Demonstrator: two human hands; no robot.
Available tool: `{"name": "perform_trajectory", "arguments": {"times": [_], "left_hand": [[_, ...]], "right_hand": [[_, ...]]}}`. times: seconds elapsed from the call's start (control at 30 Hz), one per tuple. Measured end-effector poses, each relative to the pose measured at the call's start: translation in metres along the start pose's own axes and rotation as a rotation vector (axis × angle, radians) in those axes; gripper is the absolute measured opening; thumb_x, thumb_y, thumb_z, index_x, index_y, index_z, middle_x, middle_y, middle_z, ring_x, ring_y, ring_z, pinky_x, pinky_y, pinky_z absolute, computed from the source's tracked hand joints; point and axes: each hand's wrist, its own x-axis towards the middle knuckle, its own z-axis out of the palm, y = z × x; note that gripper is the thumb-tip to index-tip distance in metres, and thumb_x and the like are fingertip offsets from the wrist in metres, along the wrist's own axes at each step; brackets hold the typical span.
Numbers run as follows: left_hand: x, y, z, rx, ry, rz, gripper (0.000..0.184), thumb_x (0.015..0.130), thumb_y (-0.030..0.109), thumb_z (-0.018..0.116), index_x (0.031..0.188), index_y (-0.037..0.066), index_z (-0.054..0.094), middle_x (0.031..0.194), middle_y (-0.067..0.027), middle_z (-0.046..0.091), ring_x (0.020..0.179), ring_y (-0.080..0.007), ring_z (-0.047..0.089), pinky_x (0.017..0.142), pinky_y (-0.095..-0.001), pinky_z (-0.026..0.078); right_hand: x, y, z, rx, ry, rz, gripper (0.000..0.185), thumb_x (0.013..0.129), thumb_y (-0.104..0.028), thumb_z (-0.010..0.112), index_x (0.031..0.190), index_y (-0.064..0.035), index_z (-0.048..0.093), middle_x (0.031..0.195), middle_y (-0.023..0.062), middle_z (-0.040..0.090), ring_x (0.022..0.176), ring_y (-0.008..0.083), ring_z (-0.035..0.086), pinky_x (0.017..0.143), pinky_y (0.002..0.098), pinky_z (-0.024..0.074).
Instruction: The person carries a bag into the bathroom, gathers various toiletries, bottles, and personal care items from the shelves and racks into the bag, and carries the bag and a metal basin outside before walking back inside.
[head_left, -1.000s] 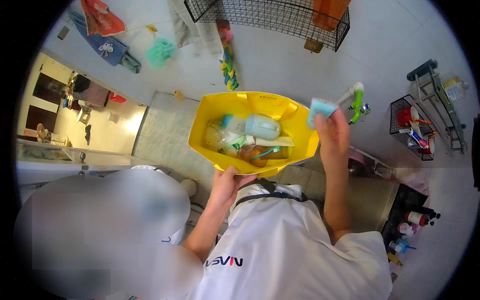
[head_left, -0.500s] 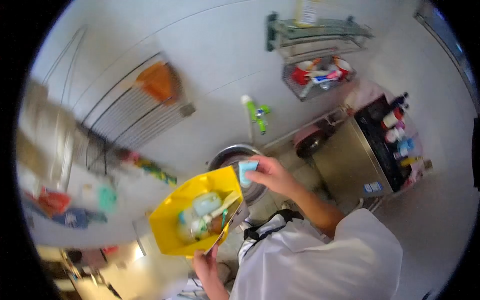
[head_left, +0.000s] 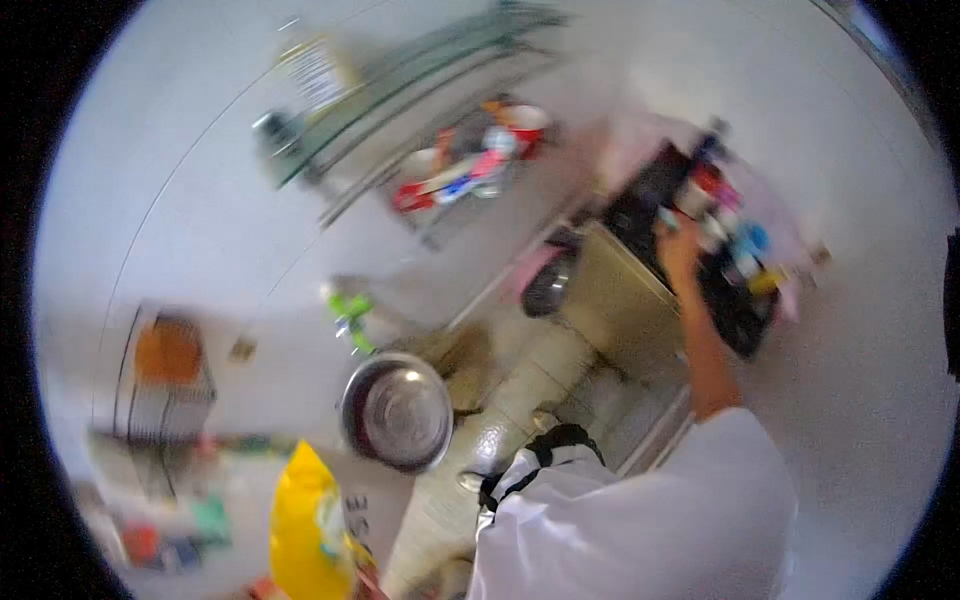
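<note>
The yellow bag is at the bottom left, tilted and cut off by the frame edge. My left hand shows only in small part at its rim, closed on it. My right hand reaches out over the black shelf top at the right. A small light blue tube shows, blurred, at its closed fingertips. Just beyond the fingers stand a red and white bottle and a blue item. Most of the bag's contents are hidden.
A metal basin sits on the floor below a green tap. A wall rack and a basket with red cups hang above. A metal-fronted cabinet stands under the black top. A yellow bottle is at the right.
The view has swung right. My right hand has moved away from the yellow bag to the bottles on the black top, with the tube. The bag is now at the lower left edge.
</note>
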Motion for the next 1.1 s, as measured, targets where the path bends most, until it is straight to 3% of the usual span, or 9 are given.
{"name": "perform_trajectory", "arguments": {"times": [0.03,0.07,0.23,0.43,0.5,0.63,0.77,0.9,1.1], "left_hand": [[-0.019,-0.005,0.013,-0.132,0.017,-0.023,0.021,0.081,0.013,0.058,0.09,-0.006,0.056,0.094,-0.014,0.059,0.086,-0.0283,0.052,0.079,-0.0375,0.05],[-0.03,-0.004,0.022,-0.433,0.066,-0.195,0.046,0.084,0.012,0.054,0.122,-0.01,0.04,0.122,-0.0228,0.046,0.109,-0.036,0.048,0.089,-0.038,0.05],[-0.072,-0.037,0.052,-0.164,0.187,0.202,0.039,0.089,0.012,0.04,0.12,-0.011,0.037,0.119,-0.0282,0.043,0.1,-0.0421,0.05,0.083,-0.0348,0.054],[-0.07,-0.048,0.017,-0.307,0.113,0.161,0.038,0.085,0.006,0.038,0.121,-0.005,0.036,0.119,-0.0258,0.044,0.097,-0.0391,0.053,0.076,-0.0402,0.054],[-0.07,-0.05,0.014,-0.272,0.199,0.179,0.041,0.084,0.004,0.039,0.123,-0.005,0.034,0.12,-0.0251,0.043,0.098,-0.0393,0.052,0.073,-0.0387,0.056],[-0.063,-0.055,0.0,-0.347,0.15,0.106,0.044,0.082,0.002,0.037,0.125,-0.004,0.032,0.12,-0.0252,0.043,0.1,-0.0394,0.053,0.07,-0.0402,0.058],[-0.056,-0.063,-0.007,-0.281,0.162,0.175,0.042,0.082,0.002,0.037,0.124,-0.005,0.035,0.121,-0.0244,0.045,0.103,-0.0389,0.054,0.071,-0.0402,0.059],[-0.057,-0.057,0.008,-0.244,0.205,0.214,0.043,0.082,0.005,0.034,0.124,-0.006,0.033,0.118,-0.0258,0.047,0.099,-0.0413,0.055,0.068,-0.0386,0.059],[-0.047,-0.045,-0.011,-0.208,0.186,0.208,0.04,0.078,0.0,0.038,0.118,-0.007,0.04,0.116,-0.0226,0.048,0.096,-0.0359,0.058,0.068,-0.0371,0.059]], "right_hand": [[0.004,0.024,0.026,0.128,-0.077,0.188,0.034,0.079,-0.024,0.063,0.104,-0.0005,0.06,0.1,0.022,0.06,0.088,0.0363,0.057,0.081,0.0482,0.0422],[0.013,0.039,0.054,0.143,-0.147,0.207,0.033,0.078,-0.023,0.062,0.102,0.0001,0.06,0.098,0.0217,0.06,0.087,0.0359,0.057,0.079,0.0474,0.0429],[0.054,0.124,0.162,-0.198,-0.39,0.042,0.028,0.077,-0.02,0.06,0.093,0.0031,0.058,0.089,0.0203,0.061,0.081,0.0344,0.059,0.074,0.0433,0.0467],[0.042,0.144,0.18,-0.533,0.073,-0.612,0.028,0.076,-0.02,0.063,0.09,0.0028,0.057,0.08,0.015,0.061,0.066,0.0331,0.061,0.06,0.0404,0.0506],[0.049,0.132,0.17,-0.377,-0.458,0.032,0.039,0.079,-0.018,0.059,0.108,0.0055,0.049,0.089,0.0213,0.058,0.087,0.0327,0.059,0.07,0.0404,0.0495],[0.041,0.037,0.073,-0.481,-0.328,-0.115,0.043,0.084,-0.02,0.056,0.115,0.0069,0.045,0.096,0.0242,0.056,0.092,0.0343,0.057,0.074,0.0386,0.05],[0.004,-0.059,0.017,0.006,-0.143,-0.381,0.043,0.086,-0.019,0.056,0.12,0.0044,0.047,0.115,0.0239,0.052,0.102,0.0312,0.055,0.084,0.0408,0.0462],[-0.055,-0.265,-0.098,0.836,-0.802,-0.238,0.038,0.083,-0.012,0.061,0.118,-0.0008,0.05,0.102,0.0125,0.059,0.087,0.0226,0.059,0.076,0.0341,0.0473],[-0.047,-0.507,-0.219,1.323,-0.696,-0.738,0.041,0.076,-0.008,0.066,0.114,-0.0013,0.052,0.105,0.0139,0.06,0.091,0.0233,0.06,0.08,0.0343,0.047]]}}
